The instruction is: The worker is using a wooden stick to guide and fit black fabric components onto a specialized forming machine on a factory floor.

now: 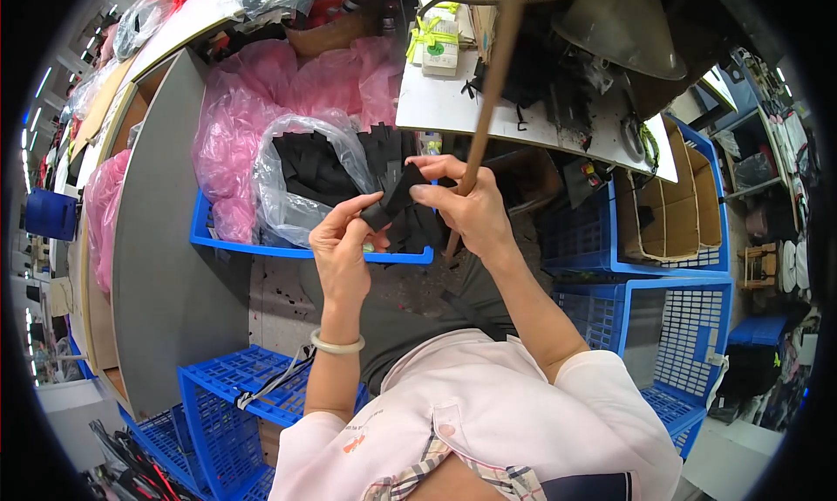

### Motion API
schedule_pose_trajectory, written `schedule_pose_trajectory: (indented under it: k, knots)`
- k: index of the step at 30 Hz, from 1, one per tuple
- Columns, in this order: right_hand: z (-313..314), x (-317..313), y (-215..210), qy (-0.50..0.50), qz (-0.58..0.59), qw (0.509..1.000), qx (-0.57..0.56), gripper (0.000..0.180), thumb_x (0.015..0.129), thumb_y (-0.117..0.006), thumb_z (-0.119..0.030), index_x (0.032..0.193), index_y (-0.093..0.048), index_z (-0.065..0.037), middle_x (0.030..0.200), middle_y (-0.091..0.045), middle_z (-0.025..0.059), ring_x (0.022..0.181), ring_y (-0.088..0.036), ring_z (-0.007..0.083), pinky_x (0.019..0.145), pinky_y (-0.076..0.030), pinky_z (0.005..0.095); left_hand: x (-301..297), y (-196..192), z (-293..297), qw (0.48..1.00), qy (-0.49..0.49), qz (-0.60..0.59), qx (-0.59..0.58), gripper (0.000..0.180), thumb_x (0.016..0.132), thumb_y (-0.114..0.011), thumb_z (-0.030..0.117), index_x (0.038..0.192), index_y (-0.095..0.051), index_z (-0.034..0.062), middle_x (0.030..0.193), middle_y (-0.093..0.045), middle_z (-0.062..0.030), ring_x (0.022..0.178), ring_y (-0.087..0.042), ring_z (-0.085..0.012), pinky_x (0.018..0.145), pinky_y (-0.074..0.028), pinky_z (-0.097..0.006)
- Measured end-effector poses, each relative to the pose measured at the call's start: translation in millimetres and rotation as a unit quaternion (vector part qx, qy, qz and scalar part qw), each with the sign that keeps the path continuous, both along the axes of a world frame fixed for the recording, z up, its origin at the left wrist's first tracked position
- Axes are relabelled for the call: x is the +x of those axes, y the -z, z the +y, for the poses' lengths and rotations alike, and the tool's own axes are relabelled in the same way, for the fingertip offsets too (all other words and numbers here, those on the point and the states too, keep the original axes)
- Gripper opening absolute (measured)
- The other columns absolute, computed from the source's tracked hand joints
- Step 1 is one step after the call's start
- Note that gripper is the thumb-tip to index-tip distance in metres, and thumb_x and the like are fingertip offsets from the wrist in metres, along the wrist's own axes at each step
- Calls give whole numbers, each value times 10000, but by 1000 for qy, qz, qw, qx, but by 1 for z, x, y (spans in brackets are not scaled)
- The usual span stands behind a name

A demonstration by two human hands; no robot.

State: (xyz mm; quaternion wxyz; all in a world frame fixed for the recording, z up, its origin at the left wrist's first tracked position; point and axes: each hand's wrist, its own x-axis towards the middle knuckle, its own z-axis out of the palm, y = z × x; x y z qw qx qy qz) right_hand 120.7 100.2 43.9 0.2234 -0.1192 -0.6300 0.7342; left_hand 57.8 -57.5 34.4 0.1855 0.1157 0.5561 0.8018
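Observation:
Between my two hands is a folded black fabric strip [398, 197], stretched at a slant over the front of a blue crate. My left hand [343, 244] pinches its lower end between thumb and fingers; a pale bangle circles that wrist. The upper end is gripped by my right hand [466, 203], thumb and fingertips closed on it. Right behind the strip, more black strips [384, 152] hang over the crate's contents. A clear plastic bag [268, 187] beside them holds a pile of black fabric pieces [316, 165].
A wooden stick [491, 91] slants down past my right hand. Pink plastic bags [235, 126] fill the blue crate [305, 252]. A white tabletop [523, 126] carries tied card bundles [438, 52], scissors [632, 135] and a lamp shade [619, 26]. Blue crates [676, 279] stand right, another [235, 370] lower left.

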Motion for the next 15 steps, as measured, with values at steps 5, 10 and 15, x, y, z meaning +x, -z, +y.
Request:
schedule_pose_trajectory:
  k: [5,10,15]
  knots:
    - [-5,3,-7,-95,-59,990,-81,123,756,-730,-51,797,-627,0,937,-667,64,449,-382,-16,389,-274,167,-17,-1,-11,994,-7,93,-61,292,792,-443,-62,944,-687,-8,663,-568,2,533,-468,-39,490,-360,-179]
    - [-25,7,-2,-89,-80,984,-132,144,849,-670,-161,797,-668,-27,549,-526,-36,420,-327,1,383,-205,197,-18,1,-8,997,-41,70,4,271,808,-453,-60,925,-690,-3,706,-553,16,545,-444,-25,495,-341,-176]
    - [-30,9,-1,-190,-93,950,-229,201,879,-634,-209,770,-648,-40,578,-603,65,381,-328,22,356,-216,205,-13,-9,-3,995,3,87,45,254,860,-450,54,1001,-652,-9,815,-573,-19,692,-489,-63,596,-380,-204]
